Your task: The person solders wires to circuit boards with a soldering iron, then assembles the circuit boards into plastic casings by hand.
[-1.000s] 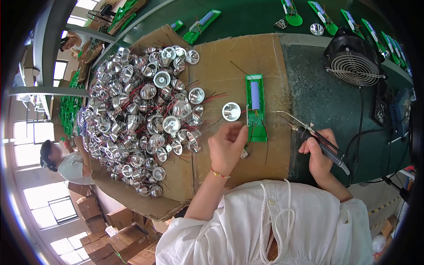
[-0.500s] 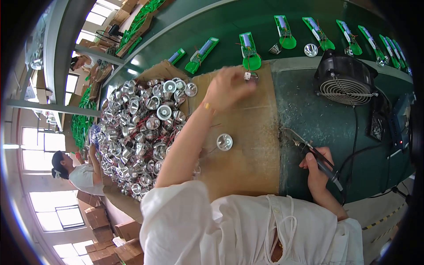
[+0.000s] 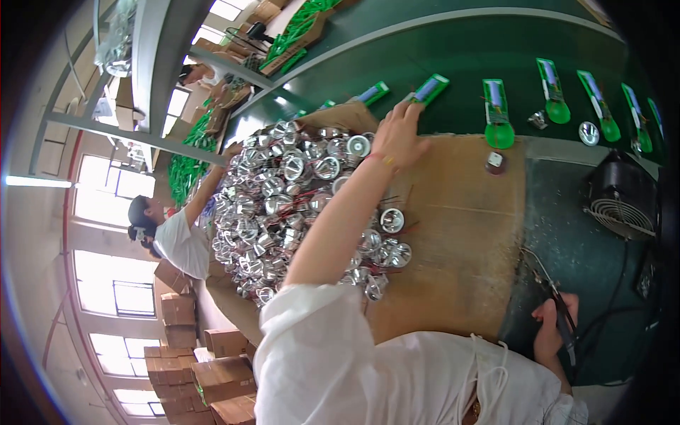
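My left hand [image 3: 399,136] reaches across to the far side of the table, thumb apart from the outstretched fingers. Its fingertips are at the near end of a green plastic light housing [image 3: 431,90] with a pale blue cylindrical cell in it; whether they touch is unclear. On the right, my right hand [image 3: 554,322] is closed around the handle of a soldering iron [image 3: 564,319], whose tip points away over the table. Below my left forearm spreads a heap of shiny reflector cups [image 3: 273,205] with thin red wires. A small dark round piece with a white top [image 3: 496,163] stands on the cardboard sheet [image 3: 460,234].
More green housings [image 3: 499,113] stand in a row along the far side, with loose reflectors [image 3: 588,133] among them. A black fan [image 3: 621,195] with a wire guard stands at the right. Another person [image 3: 177,237] works at the left, beyond the heap.
My view has swung left, so the scene sits further right. My left hand has left the small dark round piece and moved left to a green housing. My right hand still holds the soldering iron.
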The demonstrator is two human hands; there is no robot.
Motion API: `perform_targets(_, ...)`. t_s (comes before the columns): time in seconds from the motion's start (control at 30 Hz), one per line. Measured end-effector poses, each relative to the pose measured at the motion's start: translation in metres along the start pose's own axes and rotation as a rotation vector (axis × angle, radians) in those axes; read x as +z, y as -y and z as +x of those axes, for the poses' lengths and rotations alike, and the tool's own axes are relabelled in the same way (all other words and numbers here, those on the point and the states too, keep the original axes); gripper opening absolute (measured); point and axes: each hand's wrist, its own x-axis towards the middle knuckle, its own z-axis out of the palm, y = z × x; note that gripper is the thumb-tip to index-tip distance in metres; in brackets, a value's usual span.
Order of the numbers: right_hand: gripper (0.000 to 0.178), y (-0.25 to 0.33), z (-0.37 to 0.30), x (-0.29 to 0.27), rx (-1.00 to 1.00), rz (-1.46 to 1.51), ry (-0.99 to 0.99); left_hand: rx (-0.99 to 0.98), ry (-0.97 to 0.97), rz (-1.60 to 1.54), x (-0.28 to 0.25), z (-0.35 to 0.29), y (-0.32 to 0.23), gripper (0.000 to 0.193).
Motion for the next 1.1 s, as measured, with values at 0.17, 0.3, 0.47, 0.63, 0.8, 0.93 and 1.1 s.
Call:
perform_targets(0.17,0.021,-0.007,-0.001,-0.002,-0.023,-0.008,0.004,-0.317,0.145,0.146,0.035,0.053,0.029,0.077)
perform_targets(0.3,0.020,-0.003,0.000,0.000,0.000,0.014,0.013,-0.309,0.187,0.132,0.025,0.044,0.008,0.057)
perform_targets(0.47,0.018,0.002,-0.003,0.004,-0.011,-0.012,-0.010,-0.151,0.155,-0.036,-0.003,-0.040,-0.051,0.056)
perform_targets(0.63,0.015,0.004,0.003,0.009,-0.078,0.014,0.033,-0.136,0.058,-0.159,-0.001,-0.153,-0.124,0.058)
perform_targets(0.8,0.018,0.002,0.004,0.010,-0.138,-0.003,0.014,-0.172,-0.038,-0.368,0.013,-0.213,-0.152,0.071)
perform_targets(0.93,0.018,-0.002,0.004,0.009,-0.157,-0.011,-0.010,-0.158,-0.244,-0.132,0.008,-0.229,-0.109,0.047)
perform_targets(1.1,0.016,-0.006,0.002,0.013,-0.143,0.021,0.013,-0.271,-0.129,0.341,-0.013,-0.166,-0.082,0.022)
